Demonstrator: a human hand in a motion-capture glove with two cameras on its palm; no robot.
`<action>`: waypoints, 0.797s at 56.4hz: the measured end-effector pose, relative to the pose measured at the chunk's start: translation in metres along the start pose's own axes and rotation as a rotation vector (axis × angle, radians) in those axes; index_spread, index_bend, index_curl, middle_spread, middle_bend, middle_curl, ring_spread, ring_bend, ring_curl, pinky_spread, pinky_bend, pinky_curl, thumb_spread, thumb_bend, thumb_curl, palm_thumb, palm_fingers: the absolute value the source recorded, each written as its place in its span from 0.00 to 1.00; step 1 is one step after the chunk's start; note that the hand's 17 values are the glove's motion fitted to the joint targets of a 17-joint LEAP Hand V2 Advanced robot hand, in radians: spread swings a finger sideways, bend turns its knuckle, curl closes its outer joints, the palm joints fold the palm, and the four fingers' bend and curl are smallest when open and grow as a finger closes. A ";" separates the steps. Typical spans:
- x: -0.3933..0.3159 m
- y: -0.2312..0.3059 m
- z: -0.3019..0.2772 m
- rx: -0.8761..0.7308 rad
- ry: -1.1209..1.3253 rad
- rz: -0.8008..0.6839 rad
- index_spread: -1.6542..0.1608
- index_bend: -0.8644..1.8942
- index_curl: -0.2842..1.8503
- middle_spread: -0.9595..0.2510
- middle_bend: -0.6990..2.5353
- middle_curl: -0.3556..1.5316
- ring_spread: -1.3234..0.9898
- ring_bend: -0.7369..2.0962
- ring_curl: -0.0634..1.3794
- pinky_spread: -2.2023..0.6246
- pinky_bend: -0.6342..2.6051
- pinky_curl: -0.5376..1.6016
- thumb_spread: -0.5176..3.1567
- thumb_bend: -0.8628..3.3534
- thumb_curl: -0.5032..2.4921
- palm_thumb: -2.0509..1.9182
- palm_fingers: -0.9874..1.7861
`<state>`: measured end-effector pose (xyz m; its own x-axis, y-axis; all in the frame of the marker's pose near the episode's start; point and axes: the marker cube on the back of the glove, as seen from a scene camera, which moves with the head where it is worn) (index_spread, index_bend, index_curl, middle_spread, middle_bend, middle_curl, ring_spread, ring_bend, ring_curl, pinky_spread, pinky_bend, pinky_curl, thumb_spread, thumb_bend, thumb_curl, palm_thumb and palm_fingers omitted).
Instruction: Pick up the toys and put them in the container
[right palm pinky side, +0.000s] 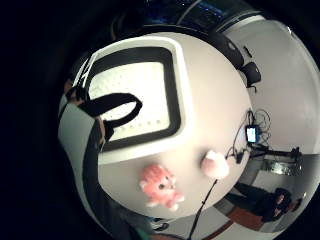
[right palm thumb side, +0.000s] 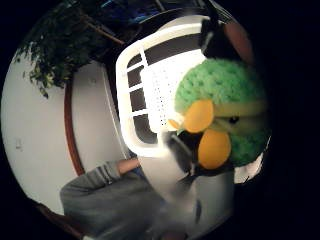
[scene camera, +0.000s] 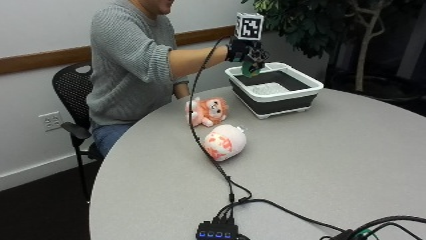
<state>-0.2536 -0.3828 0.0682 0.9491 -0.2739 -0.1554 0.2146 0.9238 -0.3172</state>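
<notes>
Three soft toys are showing in this scene. One, a green plush toy (scene camera: 251, 67) with an orange beak, is hanging in the gloved right hand (scene camera: 243, 51), whose fingers are curling round it and holding it above the near rim of the container (scene camera: 276, 95). In the thumb-side palm view the green plush toy (right palm thumb side: 223, 119) is filling much of the frame, lying close against the palm, with the white-rimmed container (right palm thumb side: 131, 95) showing behind it. The container is a white and dark rectangular tub with a perforated white floor, and it is sitting on the round grey table (scene camera: 319, 170) toward the far side, in front of a potted plant (scene camera: 319, 25).

Two toys are lying on the table, apart from the container: a pink plush lion (scene camera: 208, 111) on its side just before the person, and a round white-and-pink plush (scene camera: 224, 142) near it, closer to the table's middle. The little-finger-side palm view is showing the same pair, the pink plush lion (right palm pinky side: 160, 186) and the round plush (right palm pinky side: 215, 165), beside the container (right palm pinky side: 177, 95). The person, in a grey sweater (scene camera: 130, 60), is sitting on a black chair (scene camera: 72, 100) and reaching the right arm out over the table.
</notes>
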 end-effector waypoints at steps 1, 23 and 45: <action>0.000 0.002 0.003 -0.037 0.010 0.003 0.71 0.32 0.12 0.53 0.39 0.48 0.43 0.76 0.39 0.62 0.50 0.45 0.50 0.19 0.26 0.57 0.70; 0.133 0.152 0.004 -0.152 -0.147 0.240 0.73 0.37 0.19 0.64 0.25 0.36 0.46 0.61 0.26 0.73 0.58 0.45 0.44 0.19 0.24 0.50 0.30; 0.292 0.239 -0.007 -0.055 -0.129 0.605 0.72 0.37 0.24 0.66 0.26 0.34 0.50 0.52 0.22 0.77 0.57 0.43 0.45 0.19 0.24 0.50 0.31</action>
<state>0.0735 -0.2441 -0.0599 0.9199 0.3317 -0.2092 -0.3790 0.8892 -0.2564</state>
